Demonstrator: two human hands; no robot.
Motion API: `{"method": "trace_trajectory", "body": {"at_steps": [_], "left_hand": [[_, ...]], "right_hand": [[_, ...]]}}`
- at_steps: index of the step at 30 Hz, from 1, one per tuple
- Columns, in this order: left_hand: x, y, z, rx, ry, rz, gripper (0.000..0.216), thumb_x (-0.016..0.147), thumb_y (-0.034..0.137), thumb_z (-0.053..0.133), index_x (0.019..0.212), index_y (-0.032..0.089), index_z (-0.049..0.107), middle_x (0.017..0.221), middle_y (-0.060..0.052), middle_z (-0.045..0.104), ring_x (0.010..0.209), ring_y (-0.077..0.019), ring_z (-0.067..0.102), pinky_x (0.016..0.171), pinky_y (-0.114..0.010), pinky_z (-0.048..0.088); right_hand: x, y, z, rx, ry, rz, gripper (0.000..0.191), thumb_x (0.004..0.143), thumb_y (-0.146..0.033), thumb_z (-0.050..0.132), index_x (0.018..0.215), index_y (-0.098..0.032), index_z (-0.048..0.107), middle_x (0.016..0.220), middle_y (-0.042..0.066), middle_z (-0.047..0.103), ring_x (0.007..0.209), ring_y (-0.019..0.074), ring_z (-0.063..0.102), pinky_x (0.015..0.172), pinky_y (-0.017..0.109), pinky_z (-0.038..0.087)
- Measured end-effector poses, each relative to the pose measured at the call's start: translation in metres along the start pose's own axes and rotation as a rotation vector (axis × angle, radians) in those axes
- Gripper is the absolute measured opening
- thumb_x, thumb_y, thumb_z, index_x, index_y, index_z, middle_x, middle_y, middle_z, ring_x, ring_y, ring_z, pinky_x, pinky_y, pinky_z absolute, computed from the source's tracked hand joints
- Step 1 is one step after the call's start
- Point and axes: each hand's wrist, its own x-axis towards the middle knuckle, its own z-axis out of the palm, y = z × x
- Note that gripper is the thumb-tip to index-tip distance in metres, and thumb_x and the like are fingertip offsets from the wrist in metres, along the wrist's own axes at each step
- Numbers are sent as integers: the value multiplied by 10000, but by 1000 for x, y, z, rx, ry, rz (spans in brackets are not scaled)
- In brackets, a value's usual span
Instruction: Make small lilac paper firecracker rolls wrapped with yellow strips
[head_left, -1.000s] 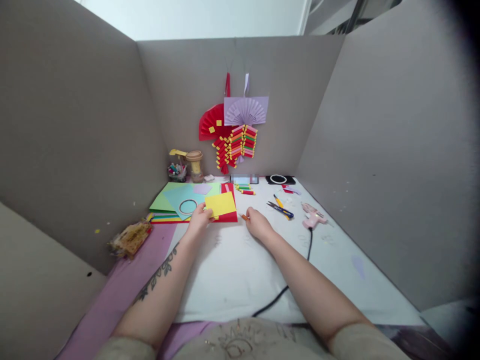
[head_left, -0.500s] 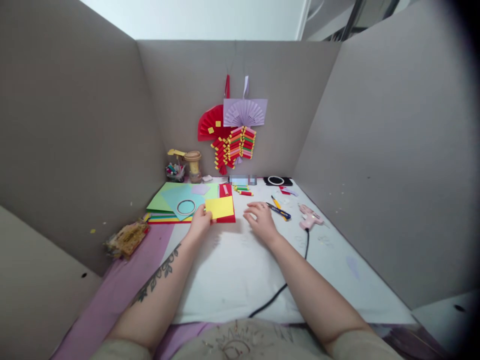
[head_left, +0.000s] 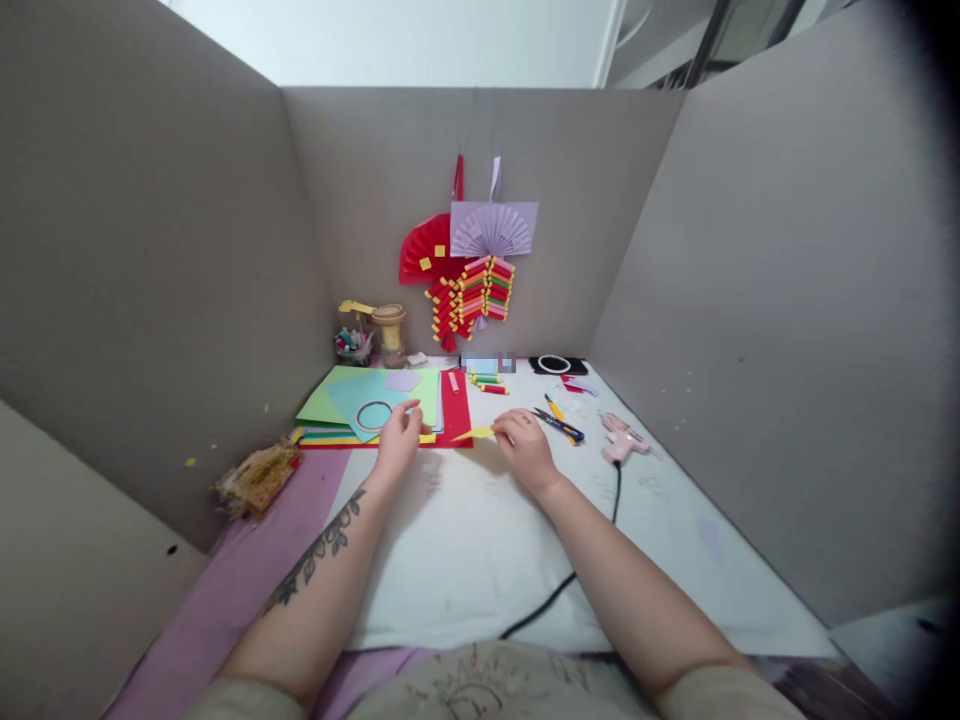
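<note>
Head view: the right hand (head_left: 525,447) is pinching the yellow sheet (head_left: 471,433) by 1 edge, holding it tilted just above the red sheet (head_left: 454,410). The left hand (head_left: 396,440), fingers loosely spread, is pressing on the paper stack (head_left: 352,400). Judging by this, the thin sheet is calling for a light grip.

The near middle of the table (head_left: 465,540) lies open. A paper stack (head_left: 337,405) crowds the far left, snips (head_left: 559,424) and glue gun (head_left: 622,438) the right; a black cable (head_left: 559,590) trails nearby.
</note>
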Motion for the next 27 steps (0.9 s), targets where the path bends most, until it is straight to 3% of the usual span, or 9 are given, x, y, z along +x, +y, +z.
{"method": "trace_trajectory", "body": {"at_steps": [2, 4, 7, 11, 15, 17, 20, 24, 27], "left_hand": [[1, 5, -5, -31, 69, -6, 378, 817, 367, 425, 1093, 134, 538, 724, -48, 623, 636, -167, 605, 570, -262, 440], [0, 8, -7, -41, 114, 43, 378, 772, 316, 497, 1112, 153, 514, 816, -59, 642, 753, -181, 618, 645, -279, 459], [-4, 11, -2, -17, 25, 121, 390, 686, 253, 605, 1065, 184, 543, 967, -66, 641, 892, -191, 606, 752, -292, 455], [-11, 11, 10, -60, -90, -50, 214, 788, 329, 497, 897, 166, 582, 647, -21, 604, 643, -174, 604, 621, -284, 452], [-17, 11, 19, -264, -69, -160, 255, 681, 195, 621, 913, 193, 515, 974, -52, 635, 828, -158, 616, 688, -251, 464], [-20, 15, 20, -464, -214, -293, 337, 668, 229, 659, 965, 198, 503, 1089, -77, 607, 883, -175, 618, 714, -274, 482], [-22, 19, 21, -704, -385, -443, 361, 713, 307, 643, 1018, 170, 507, 1033, -108, 628, 838, -194, 635, 711, -316, 502], [-17, 14, 21, -626, -136, -414, 507, 614, 89, 667, 1079, 152, 475, 863, -77, 660, 718, -162, 637, 655, -267, 497], [-11, 5, 20, -549, -86, -392, 510, 606, 60, 634, 1084, 137, 473, 815, -78, 667, 711, -173, 647, 641, -266, 500]], "right_hand": [[1, 3, -2, -19, 109, -12, 201, 809, -75, 474, 747, -201, 619, 787, 50, 634, 840, 192, 538, 806, 367, 442], [1, 3, -3, -35, 172, -42, 193, 808, -76, 484, 752, -202, 620, 784, 50, 633, 833, 195, 539, 790, 366, 452], [1, 0, -4, -45, 203, -72, 185, 809, -85, 493, 761, -209, 622, 797, 50, 634, 830, 195, 541, 785, 368, 457], [1, -4, -3, -40, 196, -87, 183, 808, -91, 492, 775, -215, 622, 810, 48, 636, 843, 195, 548, 797, 377, 454], [0, -6, -3, -38, 214, -86, 190, 801, -88, 494, 775, -218, 630, 808, 51, 637, 848, 197, 551, 805, 391, 451], [-1, -8, -3, -50, 206, -88, 190, 799, -86, 495, 774, -219, 629, 824, 51, 638, 857, 198, 548, 811, 395, 447], [-3, -13, -2, -46, 117, -143, 187, 790, -83, 504, 781, -226, 623, 888, 48, 642, 917, 205, 534, 838, 399, 432], [-4, -18, -1, 73, -100, -194, 246, 772, -81, 488, 909, -242, 614, 1064, 49, 610, 1057, 217, 492, 912, 421, 397], [-4, -18, 2, 221, -92, 32, 333, 791, -117, 448, 1096, -215, 538, 1112, 86, 576, 1048, 211, 511, 887, 402, 421]]}}
